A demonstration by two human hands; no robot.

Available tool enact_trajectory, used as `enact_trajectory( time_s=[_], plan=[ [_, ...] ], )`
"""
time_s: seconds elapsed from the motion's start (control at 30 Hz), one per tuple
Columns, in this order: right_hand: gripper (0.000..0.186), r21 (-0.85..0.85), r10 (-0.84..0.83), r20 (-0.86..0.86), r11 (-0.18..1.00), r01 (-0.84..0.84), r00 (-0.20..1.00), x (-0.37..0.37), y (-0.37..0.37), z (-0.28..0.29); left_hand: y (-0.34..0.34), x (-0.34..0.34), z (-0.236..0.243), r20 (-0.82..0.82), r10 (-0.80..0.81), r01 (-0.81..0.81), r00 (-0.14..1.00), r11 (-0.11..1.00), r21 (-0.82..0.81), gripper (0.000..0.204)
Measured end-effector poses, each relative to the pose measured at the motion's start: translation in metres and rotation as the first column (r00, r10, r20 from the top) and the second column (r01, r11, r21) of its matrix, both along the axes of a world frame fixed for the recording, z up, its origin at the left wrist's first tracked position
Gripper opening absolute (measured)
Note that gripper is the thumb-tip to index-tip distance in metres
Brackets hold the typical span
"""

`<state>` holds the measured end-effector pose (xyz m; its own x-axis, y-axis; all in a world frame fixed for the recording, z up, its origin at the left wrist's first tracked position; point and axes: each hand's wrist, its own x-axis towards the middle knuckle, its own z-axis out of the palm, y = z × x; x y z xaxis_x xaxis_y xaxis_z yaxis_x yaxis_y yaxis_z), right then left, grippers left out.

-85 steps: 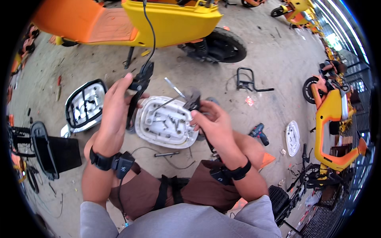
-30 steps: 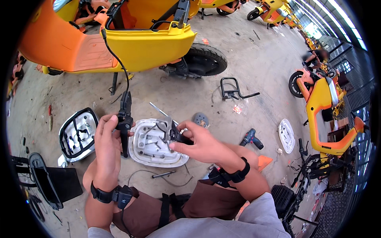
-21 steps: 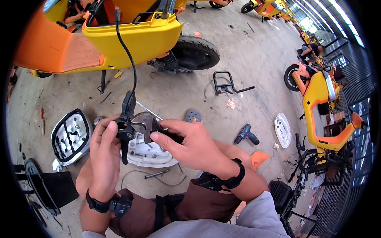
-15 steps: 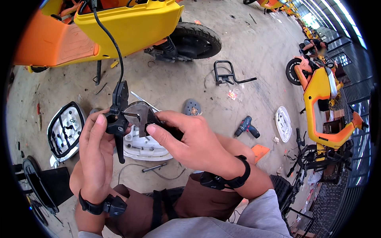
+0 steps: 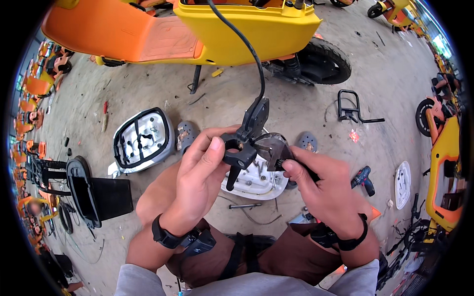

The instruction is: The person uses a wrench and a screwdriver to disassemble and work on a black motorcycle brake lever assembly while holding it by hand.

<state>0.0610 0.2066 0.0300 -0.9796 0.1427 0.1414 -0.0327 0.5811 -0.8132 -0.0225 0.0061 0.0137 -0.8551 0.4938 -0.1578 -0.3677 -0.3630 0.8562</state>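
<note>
My left hand [image 5: 196,180] is closed around a black brake lever [image 5: 256,114]. Its round clamp faces me, and the lever blade points downward. From its upper end a black cable [image 5: 250,47] runs up toward the yellow and orange scooter [image 5: 237,39]. In my right hand [image 5: 326,180] I grip a grey metal tool [image 5: 273,148] with a broad, rounded, notched head. The tool's head is against or very close to the right side of the brake lever; contact is hard to make out. My right fingers and palm hide most of the tool's handle.
Beneath my hands lies a white panel [image 5: 264,185] with small metal parts. A black-rimmed white cover [image 5: 148,140] is to the left, near a grey clog [image 5: 186,135]. On the right are a cordless drill [image 5: 363,181], a black tubular frame [image 5: 351,107] and another white panel [image 5: 402,185].
The view has swung left, so the scene sits farther right in the picture. Both hands keep their holds, and the tool stays beside the brake lever.
</note>
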Motion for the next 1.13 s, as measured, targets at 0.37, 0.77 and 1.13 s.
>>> enact_trajectory(
  time_s=[0.37, 0.77, 1.13],
  plan=[
    [0.03, -0.386, 0.042, 0.353, 0.916, 0.105, 0.935, -0.005, 0.0, 0.017, -0.002, 0.004, -0.009, -0.284, 0.003, -0.008, 0.959, 1.0, -0.018, 0.041],
    [0.023, -0.037, -0.08, 0.018, 0.996, 0.081, 0.997, 0.008, -0.006, -0.008, -0.005, 0.001, -0.009, -0.253, -0.032, 0.013, 0.967, 0.997, -0.076, 0.041],
    [0.035, 0.5, 0.096, -0.243, 0.865, 0.04, 0.965, 0.008, 0.004, 0.0, -0.011, -0.012, -0.008, 0.106, -0.156, 0.154, 0.982, 0.988, 0.028, 0.047]
  ],
)
